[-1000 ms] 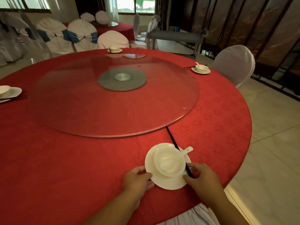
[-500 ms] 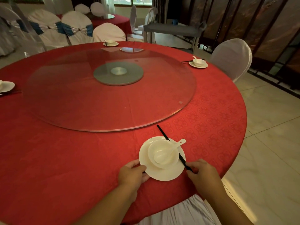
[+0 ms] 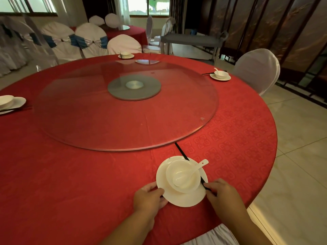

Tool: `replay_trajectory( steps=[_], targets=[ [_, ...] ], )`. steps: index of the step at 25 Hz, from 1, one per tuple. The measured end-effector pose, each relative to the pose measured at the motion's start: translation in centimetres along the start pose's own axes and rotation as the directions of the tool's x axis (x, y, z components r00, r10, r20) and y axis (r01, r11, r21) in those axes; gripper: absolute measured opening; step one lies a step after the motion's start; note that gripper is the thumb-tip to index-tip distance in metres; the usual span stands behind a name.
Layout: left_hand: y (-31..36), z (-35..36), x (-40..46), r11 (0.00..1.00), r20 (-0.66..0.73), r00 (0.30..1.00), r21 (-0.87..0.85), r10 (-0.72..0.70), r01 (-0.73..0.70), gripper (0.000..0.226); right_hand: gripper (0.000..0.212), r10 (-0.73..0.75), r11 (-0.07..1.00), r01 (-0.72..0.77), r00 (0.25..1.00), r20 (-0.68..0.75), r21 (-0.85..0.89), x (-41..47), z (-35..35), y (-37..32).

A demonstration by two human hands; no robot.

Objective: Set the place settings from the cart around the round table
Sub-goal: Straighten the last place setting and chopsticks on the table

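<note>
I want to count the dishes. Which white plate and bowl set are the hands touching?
The nearest white plate with the white bowl and spoon, at the red table's front edge. The left hand and right hand hold its sides; the other three sets sit untouched farther round.

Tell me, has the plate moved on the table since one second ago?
No, not visibly. The plate lies as before, just right of the cloth crease and equally short of the glass edge.

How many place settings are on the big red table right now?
4: the nearest plate held between both hands, one at the right edge, one at the far side, one at the left edge, partly cut off.
</note>
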State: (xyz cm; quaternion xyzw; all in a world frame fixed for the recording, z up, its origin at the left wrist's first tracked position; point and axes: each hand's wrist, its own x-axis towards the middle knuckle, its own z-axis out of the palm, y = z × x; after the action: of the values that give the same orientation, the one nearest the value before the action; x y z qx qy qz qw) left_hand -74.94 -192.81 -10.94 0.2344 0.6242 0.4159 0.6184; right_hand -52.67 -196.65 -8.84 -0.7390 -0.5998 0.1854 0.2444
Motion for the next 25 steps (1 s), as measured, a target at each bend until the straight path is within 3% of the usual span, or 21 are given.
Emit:
replay_trajectory(
  steps=[25],
  targets=[
    [0.3, -1.2, 0.0, 1.000, -0.039, 0.999, 0.014, 0.008, -0.007, 0.038, 0.022, 0.001, 0.998, 0.002, 0.999, 0.045, -0.065, -0.2, 0.8, -1.6]
  ],
)
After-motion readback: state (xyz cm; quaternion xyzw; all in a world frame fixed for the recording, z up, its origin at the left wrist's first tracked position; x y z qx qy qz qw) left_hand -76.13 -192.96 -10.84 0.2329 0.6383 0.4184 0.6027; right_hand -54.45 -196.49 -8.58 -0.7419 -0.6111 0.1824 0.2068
